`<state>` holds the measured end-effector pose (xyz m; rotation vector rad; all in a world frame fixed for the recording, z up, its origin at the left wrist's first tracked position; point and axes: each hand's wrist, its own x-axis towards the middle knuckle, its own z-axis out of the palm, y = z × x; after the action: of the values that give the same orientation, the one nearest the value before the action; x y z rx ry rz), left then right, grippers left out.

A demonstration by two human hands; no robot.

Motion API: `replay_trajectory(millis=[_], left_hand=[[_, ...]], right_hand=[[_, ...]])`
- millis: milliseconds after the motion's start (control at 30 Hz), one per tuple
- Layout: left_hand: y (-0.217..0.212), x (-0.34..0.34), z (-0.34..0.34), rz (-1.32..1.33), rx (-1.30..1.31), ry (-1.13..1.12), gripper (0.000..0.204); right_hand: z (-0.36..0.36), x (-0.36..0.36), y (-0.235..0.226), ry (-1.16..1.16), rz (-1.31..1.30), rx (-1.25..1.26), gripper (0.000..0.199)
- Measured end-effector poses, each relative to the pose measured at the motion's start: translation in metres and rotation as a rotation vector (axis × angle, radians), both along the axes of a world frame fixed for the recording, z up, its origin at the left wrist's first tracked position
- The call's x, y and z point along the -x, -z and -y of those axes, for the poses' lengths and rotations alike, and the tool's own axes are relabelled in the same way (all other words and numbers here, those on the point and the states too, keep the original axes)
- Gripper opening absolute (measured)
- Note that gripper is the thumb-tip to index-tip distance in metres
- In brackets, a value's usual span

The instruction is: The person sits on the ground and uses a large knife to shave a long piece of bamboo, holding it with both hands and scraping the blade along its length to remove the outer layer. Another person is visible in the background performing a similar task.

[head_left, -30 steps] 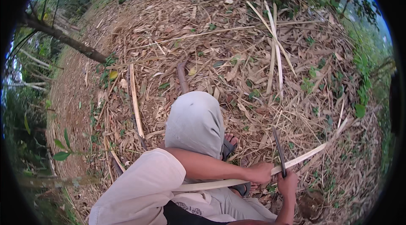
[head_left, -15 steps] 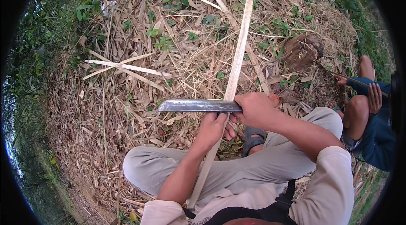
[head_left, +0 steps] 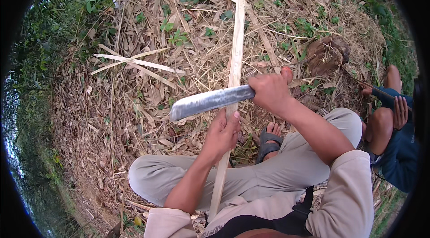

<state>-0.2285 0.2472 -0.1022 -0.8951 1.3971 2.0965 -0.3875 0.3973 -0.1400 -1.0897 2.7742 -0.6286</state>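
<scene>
Holds a pale strip (head_left: 237,36) in the closed left grip (head_left: 222,131), extending ahead of and behind it, and a machete (head_left: 206,102) clenched in the right grip (head_left: 271,92), crossing just ahead of the left. Apparently shaves the strip, next needing light strokes clear of the left grip.

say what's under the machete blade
The pale strip passes beneath the machete blade, showing on both sides, with dry leaves around. The stretch directly under the blade is covered.
</scene>
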Motion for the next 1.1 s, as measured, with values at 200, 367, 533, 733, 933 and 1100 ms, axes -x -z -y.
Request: replay_trajectory(millis=[200,367,533,733,933,1100], left_hand=[[-0.009,0.005,-0.015,0.016,-0.091,-0.033,0.020],[-0.018,0.010,-0.003,0.065,0.150,0.040,0.021],[-0.035,0.000,-0.005,-0.032,0.003,0.065,0.021],[-0.018,0.007,0.002,0.095,0.191,0.131,0.022],[-0.003,0.003,-0.012,-0.072,0.396,0.106,0.034],[-0.025,-0.020,-0.028,0.051,0.030,0.065,0.018]], right_hand=[[-0.009,0.028,-0.027,0.244,0.250,-0.082,0.020],[0.001,-0.012,-0.008,-0.101,0.149,-0.015,0.019],[-0.026,0.075,-0.008,0.408,0.262,-0.028,0.025],[0.003,-0.011,-0.002,-0.285,0.144,-0.049,0.012],[-0.007,0.029,0.037,-0.218,-0.070,0.156,0.014],[-0.021,0.099,0.029,0.355,0.344,-0.142,0.018]])
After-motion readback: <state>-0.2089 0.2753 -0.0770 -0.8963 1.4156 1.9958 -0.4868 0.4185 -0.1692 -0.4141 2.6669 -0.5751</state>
